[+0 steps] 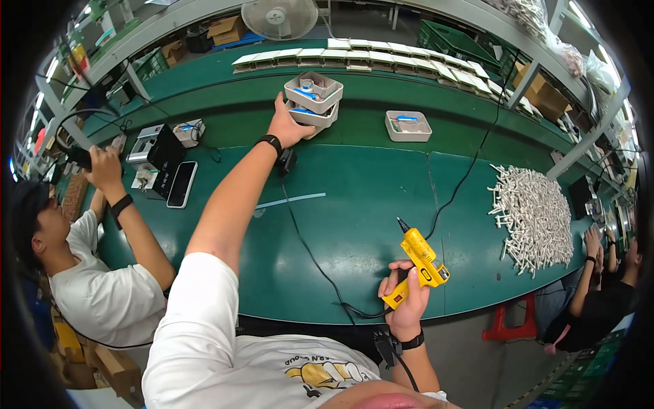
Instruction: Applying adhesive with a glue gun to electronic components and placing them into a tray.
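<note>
Head view: from where I'm stood, L hand (289, 128) is stretched well fwd, thumb and fingers partly curled, gripping the L side of two stacked grey boxes, upper box (332, 101) sitting skewed on lower box (328, 121). Both have blue bits inside. R hand (407, 300) is nearer the body, fingers wrapped round the grip of a yellow glue gun (424, 259), nozzle up and slightly L, clear of the bench (361, 252).

Well to the R of L hand, approx level w/ it: third box (409, 136), also w/ a blue part. Far R of R hand: big pile of white parts (535, 221). Back toward the body from L hand, a pale blue strip (291, 200); off to its L, a phone (182, 185) beside a black device (163, 163). Beyond L hand, rows of white-topped pcs (381, 58).

Writing: the shirt (272, 354) has dark lettering round a yellow print; black device has small pale marks, too tiny to read. Gun's dark label likewise.

Co-worker (112, 293) sits L of L arm, one hand raised.
</note>
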Available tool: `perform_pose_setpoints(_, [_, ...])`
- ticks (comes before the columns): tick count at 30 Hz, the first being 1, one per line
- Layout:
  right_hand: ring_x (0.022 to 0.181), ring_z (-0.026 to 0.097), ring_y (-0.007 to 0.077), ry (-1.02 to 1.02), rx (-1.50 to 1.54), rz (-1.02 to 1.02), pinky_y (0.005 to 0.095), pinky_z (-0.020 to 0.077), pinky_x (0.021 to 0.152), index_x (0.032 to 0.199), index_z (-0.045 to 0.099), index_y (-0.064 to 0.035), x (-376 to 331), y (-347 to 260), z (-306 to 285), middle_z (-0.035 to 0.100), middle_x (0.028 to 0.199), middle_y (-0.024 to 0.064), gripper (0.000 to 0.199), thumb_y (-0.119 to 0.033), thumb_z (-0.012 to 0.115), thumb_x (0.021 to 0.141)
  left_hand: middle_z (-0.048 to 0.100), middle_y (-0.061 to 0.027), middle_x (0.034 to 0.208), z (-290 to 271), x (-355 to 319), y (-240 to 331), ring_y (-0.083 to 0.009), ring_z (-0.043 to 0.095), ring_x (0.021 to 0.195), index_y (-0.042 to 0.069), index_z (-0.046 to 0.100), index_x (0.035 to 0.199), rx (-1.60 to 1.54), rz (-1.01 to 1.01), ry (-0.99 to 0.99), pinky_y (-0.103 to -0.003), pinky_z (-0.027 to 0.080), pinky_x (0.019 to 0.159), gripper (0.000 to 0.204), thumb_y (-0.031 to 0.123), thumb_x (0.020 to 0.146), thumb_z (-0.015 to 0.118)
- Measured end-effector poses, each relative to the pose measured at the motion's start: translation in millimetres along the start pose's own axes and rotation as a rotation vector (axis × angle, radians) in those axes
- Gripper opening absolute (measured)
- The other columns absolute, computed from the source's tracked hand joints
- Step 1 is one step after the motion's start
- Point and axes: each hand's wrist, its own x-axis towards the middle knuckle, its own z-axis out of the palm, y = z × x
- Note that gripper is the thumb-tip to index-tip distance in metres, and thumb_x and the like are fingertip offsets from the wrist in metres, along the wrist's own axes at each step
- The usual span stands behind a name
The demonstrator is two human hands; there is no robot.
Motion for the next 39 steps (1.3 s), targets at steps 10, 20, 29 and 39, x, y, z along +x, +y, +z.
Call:
perform_pose_setpoints(10, [0.065, 0.052, 0.012, -0.005, 0.016, -0.033, 0.0318, 0.0487, 0.059, 0.12, 0.059, -0.0038, -2, 3, -1, 0.066, 0.115, 0.0122, 0.028, -0.028, 0.045, 0.116, 0.051, -0.0285, 0.155, -116, -112, -30, -0.0363, 0.055, 0.143, -0.004, 0.008, 0.167, -0.013, 0.016, -0.115, -0.039, 0.044, 0.121, 0.138, 0.025, 0.065, 0.097])
perform_pose_setpoints(20, [0.065, 0.052, 0.0113, -0.017, -0.004, -0.043, 0.0315, 0.0483, 0.058, 0.12, 0.06, -0.0051, 3, 5, -4, 0.067, 0.114, 0.0114, 0.029, -0.031, 0.046, 0.116, 0.048, -0.0289, 0.157, -163, -173, -40, -0.0394, 0.045, 0.15, 0.001, 0.011, 0.169, 0.239, -0.011, 0.052, -0.049, 0.032, 0.127, 0.143, 0.035, 0.062, 0.099])
perform_pose_setpoints(29, [0.066, 0.053, 0.0116, -0.006, -0.014, -0.048, 0.0321, 0.0485, 0.059, 0.121, 0.06, -0.0047, 1, 5, -5, 0.067, 0.114, 0.0122, 0.03, -0.031, 0.046, 0.116, 0.041, -0.0268, 0.16, -164, -137, 35, -0.0438, 0.038, 0.151, 0.002, 0.03, 0.164, 0.425, -0.05, 0.141, -0.053, 0.03, 0.125, 0.131, 0.049, 0.062, 0.098])
perform_pose_setpoints(39, [0.066, 0.054, 0.0126, 0.032, -0.049, -0.048, 0.0323, 0.0488, 0.06, 0.122, 0.059, -0.0036, -4, 4, -3, 0.067, 0.114, 0.0133, 0.03, -0.03, 0.046, 0.116, 0.047, -0.0212, 0.153, -133, -303, 87, -0.0442, 0.045, 0.142, 0.009, 0.05, 0.151, 0.042, 0.471, -0.402, -0.052, 0.04, 0.12, 0.102, 0.034, 0.064, 0.098])
